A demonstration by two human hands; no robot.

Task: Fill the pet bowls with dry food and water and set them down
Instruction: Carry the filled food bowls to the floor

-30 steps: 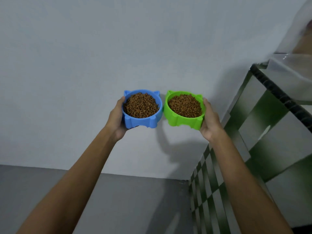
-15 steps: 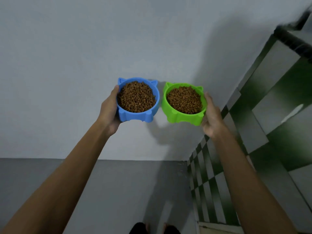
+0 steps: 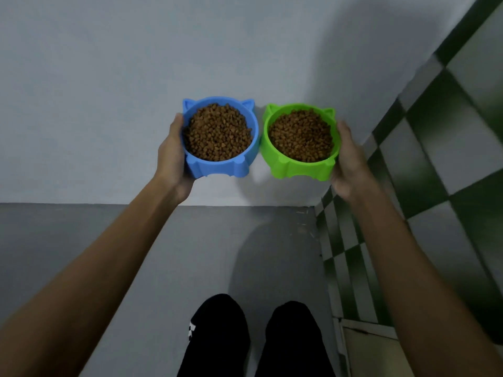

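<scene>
A: Bowls, position relative to hands?

B: Blue bowl sits just right of the left hand, gripped at its left wall, thumb along the rim, fingers hidden under the base. Green bowl sits just left of the right hand, gripped at its right wall in the same way. Both are held up in the air at arm's length, in front of the pale wall and above the grey floor.

A: Spacing?

B: Side by side, a narrow gap between them, not touching.

A: Orientation?

B: Both upright, mouths up, roughly level. Round bodies, so no clear long axis. Each carries two small ear points on the far rim, pointing away from the person. Both filled near the brim with brown kibble.

A: Surroundings?

B: Green-and-white checked tiles at right. Black trouser legs below.
</scene>
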